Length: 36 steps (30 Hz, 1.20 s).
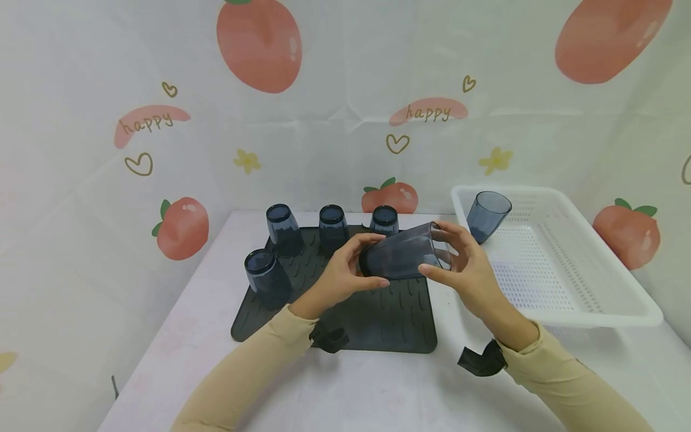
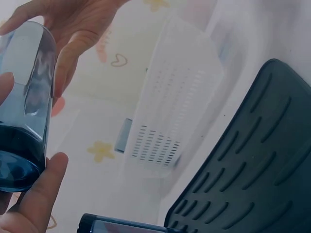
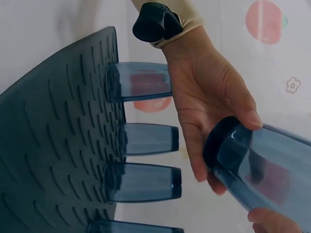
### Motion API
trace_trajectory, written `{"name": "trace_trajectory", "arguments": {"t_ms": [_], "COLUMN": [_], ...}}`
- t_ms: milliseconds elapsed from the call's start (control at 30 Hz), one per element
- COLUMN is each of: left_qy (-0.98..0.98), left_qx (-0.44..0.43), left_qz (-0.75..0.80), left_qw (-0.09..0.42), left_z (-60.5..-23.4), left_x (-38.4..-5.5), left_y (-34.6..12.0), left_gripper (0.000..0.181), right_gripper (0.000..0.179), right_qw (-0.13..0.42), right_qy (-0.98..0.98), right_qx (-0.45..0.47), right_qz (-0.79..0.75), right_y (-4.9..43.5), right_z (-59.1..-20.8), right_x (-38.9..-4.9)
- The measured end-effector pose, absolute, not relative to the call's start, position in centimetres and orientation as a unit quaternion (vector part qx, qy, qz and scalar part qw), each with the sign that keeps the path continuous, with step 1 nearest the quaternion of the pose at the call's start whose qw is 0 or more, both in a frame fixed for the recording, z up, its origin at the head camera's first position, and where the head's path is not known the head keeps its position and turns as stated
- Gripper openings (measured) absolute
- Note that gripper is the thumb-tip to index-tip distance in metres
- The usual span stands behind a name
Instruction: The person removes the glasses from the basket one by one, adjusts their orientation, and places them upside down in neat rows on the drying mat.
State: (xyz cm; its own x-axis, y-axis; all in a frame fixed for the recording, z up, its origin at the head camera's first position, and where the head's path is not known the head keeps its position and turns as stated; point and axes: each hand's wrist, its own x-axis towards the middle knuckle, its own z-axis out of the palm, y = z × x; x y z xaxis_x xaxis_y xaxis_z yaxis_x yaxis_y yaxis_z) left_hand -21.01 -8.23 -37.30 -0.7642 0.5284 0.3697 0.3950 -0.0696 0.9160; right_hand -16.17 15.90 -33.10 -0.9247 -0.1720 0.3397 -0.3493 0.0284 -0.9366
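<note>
Both hands hold one blue tinted drinking glass (image 1: 402, 255) in the air over the dark drying mat (image 1: 378, 327). It lies nearly on its side, its open rim toward the right and slightly up. My left hand (image 1: 341, 270) grips the thick base end, thumb below and fingers above. At the rim end, my right hand (image 1: 471, 273) holds the glass between thumb and fingers. In the right wrist view, the left hand (image 3: 206, 104) is at the dark base of the glass (image 3: 272, 170). The left wrist view shows the glass (image 2: 24, 97) between both hands.
Several matching glasses stand upside down on the mat: a front-left glass (image 1: 267, 279), a back-left glass (image 1: 283, 231), a back-middle glass (image 1: 333, 231) and a back-right glass (image 1: 384, 221). A white perforated basket (image 1: 588, 318) stands at right with another glass (image 1: 486, 217) leaning inside.
</note>
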Motion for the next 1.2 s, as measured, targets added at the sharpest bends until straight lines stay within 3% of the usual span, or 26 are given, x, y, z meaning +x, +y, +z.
{"name": "trace_trajectory", "arguments": {"t_ms": [867,1200], "left_qy": [0.609,0.578], "left_qx": [0.356,0.367], "left_qz": [0.708,0.728], "left_qw": [-0.013,-0.027], "left_z": [-36.6,-35.9], "left_x": [-20.5,-20.4], "left_y": [-9.4,-9.4], "left_gripper": [0.076,0.066], "right_gripper": [0.075,0.074], "right_qw": [-0.032,-0.058], "right_qy": [-0.745,-0.743], "right_qx": [0.215,0.215], "right_qz": [0.630,0.631], "right_y": [16.7,16.5], "right_z": [-33.3,-34.3], "right_x": [-16.9,-17.2]}}
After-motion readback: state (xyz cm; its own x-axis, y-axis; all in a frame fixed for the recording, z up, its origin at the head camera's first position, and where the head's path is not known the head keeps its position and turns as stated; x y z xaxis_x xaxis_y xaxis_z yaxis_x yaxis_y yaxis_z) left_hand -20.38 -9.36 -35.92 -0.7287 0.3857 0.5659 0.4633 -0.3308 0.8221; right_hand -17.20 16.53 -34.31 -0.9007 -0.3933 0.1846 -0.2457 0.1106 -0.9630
